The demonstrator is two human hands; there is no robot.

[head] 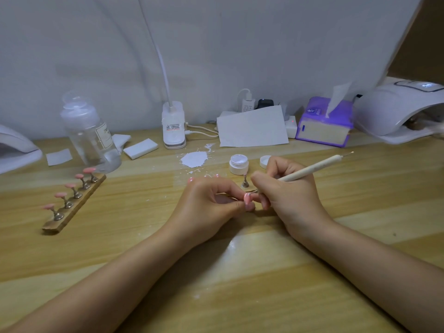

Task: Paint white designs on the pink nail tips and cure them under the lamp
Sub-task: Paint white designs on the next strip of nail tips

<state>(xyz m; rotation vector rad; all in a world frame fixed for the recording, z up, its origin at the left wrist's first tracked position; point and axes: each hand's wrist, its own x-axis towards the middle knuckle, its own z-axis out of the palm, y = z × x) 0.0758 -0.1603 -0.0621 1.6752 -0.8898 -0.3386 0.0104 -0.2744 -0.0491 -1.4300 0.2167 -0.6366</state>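
Both hands are busy just in front of the open gel pot [238, 164]: the left hand [211, 203] pinches a pink nail tip [247, 198], while the right hand [286, 188] grips the dotting pen [312, 168] like a pencil, tip touching the nail. Probably best to keep both wrists planted on the table [216, 272] and dab lightly. Five more tips wait on the holder strip [72, 207], well left of the pot.

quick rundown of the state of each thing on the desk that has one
left hand: pinches pink nail tip
right hand: grips brush, tip on the nail
white jar: open, lid beside it
holder strip: five pink tips mounted
right lamp: display lit
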